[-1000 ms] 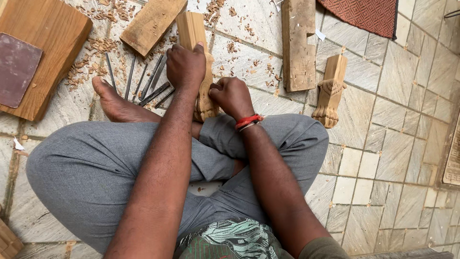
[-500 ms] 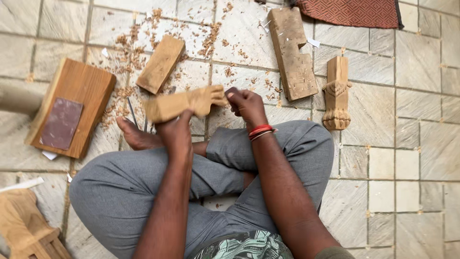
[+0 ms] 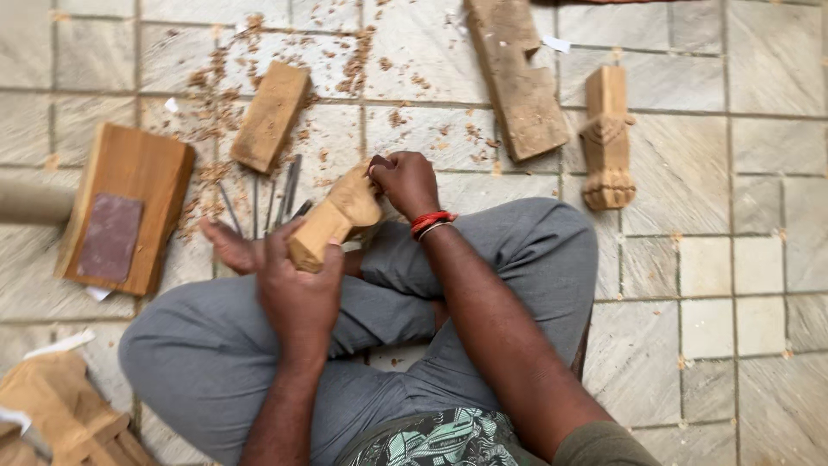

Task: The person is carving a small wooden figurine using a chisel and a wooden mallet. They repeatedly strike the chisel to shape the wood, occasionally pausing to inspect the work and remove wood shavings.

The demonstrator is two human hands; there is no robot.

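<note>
I sit cross-legged on a tiled floor in grey trousers. My left hand (image 3: 297,289) grips the near end of a pale carved wooden piece (image 3: 338,216) held slantwise above my knees. My right hand (image 3: 405,183), with a red band at the wrist, closes over the piece's far end. Whether a small dark thing at its fingers is a tool, I cannot tell. My bare foot (image 3: 228,248) lies just left of the piece.
Several thin metal carving tools (image 3: 276,194) lie beyond my foot among wood shavings. A wooden block with a dark sanding pad (image 3: 125,207) sits left. A small block (image 3: 272,115), a long plank (image 3: 517,76) and a finished carved leg (image 3: 607,138) lie farther out. More carved wood (image 3: 60,414) lies at the bottom left.
The carved piece went from upright on the floor to tilted across my lap, with my left hand shifting to its near end. The view also swung to the right and back.
</note>
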